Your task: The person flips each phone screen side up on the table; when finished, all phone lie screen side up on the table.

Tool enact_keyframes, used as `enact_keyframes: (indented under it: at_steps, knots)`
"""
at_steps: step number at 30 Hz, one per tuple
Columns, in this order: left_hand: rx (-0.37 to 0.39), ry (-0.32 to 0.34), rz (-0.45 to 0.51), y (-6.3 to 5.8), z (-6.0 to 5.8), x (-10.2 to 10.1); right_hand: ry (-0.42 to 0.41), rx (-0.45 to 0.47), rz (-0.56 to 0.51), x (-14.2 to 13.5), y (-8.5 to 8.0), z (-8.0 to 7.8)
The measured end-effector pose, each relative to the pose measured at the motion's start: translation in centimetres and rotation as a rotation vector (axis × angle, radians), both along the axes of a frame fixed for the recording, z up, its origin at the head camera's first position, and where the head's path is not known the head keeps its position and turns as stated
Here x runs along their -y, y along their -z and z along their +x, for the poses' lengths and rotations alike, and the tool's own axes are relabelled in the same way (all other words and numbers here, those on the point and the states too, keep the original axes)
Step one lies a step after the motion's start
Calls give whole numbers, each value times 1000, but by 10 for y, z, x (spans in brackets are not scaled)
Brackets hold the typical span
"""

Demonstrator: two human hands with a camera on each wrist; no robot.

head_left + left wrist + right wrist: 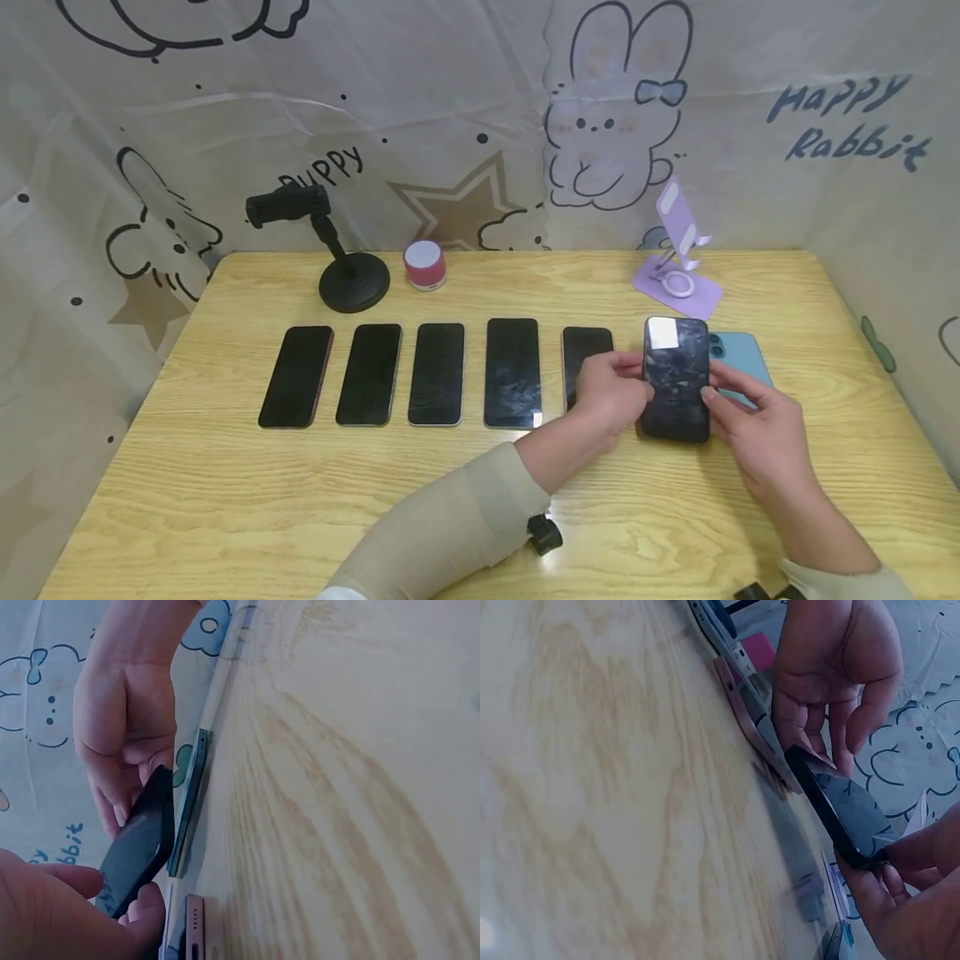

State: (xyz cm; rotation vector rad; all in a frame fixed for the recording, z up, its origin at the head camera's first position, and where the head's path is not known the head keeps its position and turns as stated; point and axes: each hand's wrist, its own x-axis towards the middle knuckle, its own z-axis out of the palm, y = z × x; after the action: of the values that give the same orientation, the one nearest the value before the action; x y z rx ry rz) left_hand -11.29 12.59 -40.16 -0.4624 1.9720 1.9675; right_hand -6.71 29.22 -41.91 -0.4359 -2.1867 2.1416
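Observation:
A black smartphone (677, 383), its screen up and full of reflections, is held just off the table between both hands. My left hand (611, 392) pinches its left edge, while my right hand (765, 425) grips the opposite edge with the thumb near the front. Seen in the left wrist view, the phone (142, 832) is tilted and apart from the tabletop. Beneath my right hand lies a light blue phone (744, 354), camera side up and partly covered. My left forearm and hand partly hide a pink-edged phone (587, 340) lying face up.
Further left, several dark-screened phones (437, 375) lie in a row on the wooden table (262, 500). Behind them stand a black phone stand (354, 283), a pink speaker-like cylinder (425, 265) and a purple folding stand (678, 283). A printed cloth (450, 100) hangs at the back.

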Motion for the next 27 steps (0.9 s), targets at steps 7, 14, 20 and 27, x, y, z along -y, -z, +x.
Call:
enact_keyframes:
  at_steps: [7, 14, 20, 27]
  knots:
    - [15, 8, -19, 2, 0, -3, -78, 51, 318, -4, 1, -3]
    - [-3, 62, -67, 1, 2, -4, -230, 90, 421, -10, -2, -4]
    - [-27, 229, -169, -2, 5, -5, -348, 131, 469, -15, -8, -6]
    - [-36, 302, -240, -6, 7, -8, -416, 148, 546, -15, -11, -5]
